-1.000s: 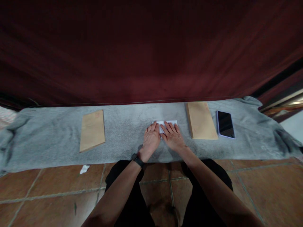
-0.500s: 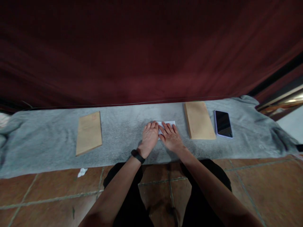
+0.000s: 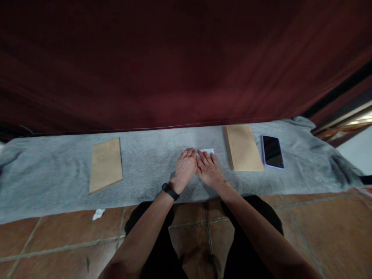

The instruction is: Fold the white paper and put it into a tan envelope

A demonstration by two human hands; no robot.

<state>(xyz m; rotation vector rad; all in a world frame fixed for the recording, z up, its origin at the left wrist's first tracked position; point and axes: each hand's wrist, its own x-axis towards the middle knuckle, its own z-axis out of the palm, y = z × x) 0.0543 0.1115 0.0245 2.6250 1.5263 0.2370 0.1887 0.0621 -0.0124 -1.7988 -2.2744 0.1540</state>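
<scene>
A small white folded paper lies on a grey cloth spread over the floor. My left hand and my right hand lie flat side by side on the paper, fingers pointing away from me, covering most of it. Only its far edge shows beyond my fingertips. A black band sits on my left wrist.
A brown envelope lies on the cloth to the left. A stack of brown envelopes lies to the right, with a dark phone beside it. A dark red curtain hangs behind. A white scrap lies on the floor tiles.
My hands have slid a little further over the white paper, so less of it shows. The view has shifted slightly to the right.
</scene>
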